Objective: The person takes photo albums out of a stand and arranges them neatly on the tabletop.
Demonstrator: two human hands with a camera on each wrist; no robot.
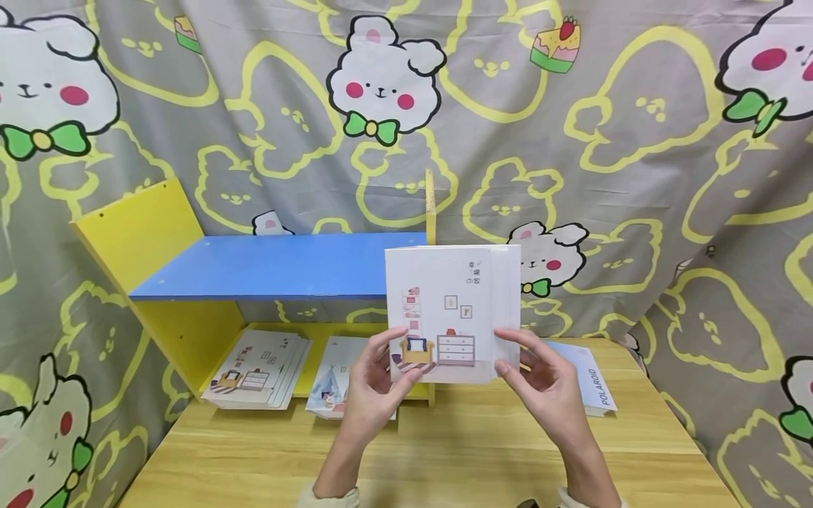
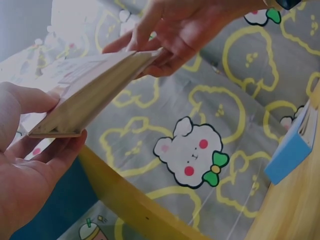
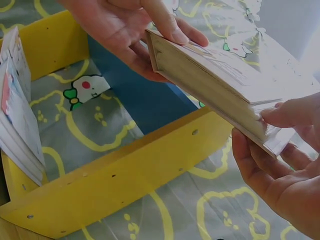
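Both hands hold up a thick white book (image 1: 438, 310) in front of the shelf. Its cover shows a drawn yellow armchair, a chest of drawers and small picture frames. My left hand (image 1: 365, 398) pinches the lower left side, thumb on the cover and fingers behind. On the lower right side my right hand (image 1: 549, 388) grips it the same way. From the left wrist view, the page edges (image 2: 95, 95) face the camera, between thumb and fingers. In the right wrist view, pages (image 3: 200, 82) are slightly spread near the right thumb.
A shelf with a blue board (image 1: 279, 264) and yellow side panel (image 1: 142, 229) stands at the left back. Beneath the board lie a stack of similar books (image 1: 254, 370) and a tent-picture stack (image 1: 330, 381). A blue POLAROID book (image 1: 587, 381) lies right on the wooden table (image 1: 483, 451).
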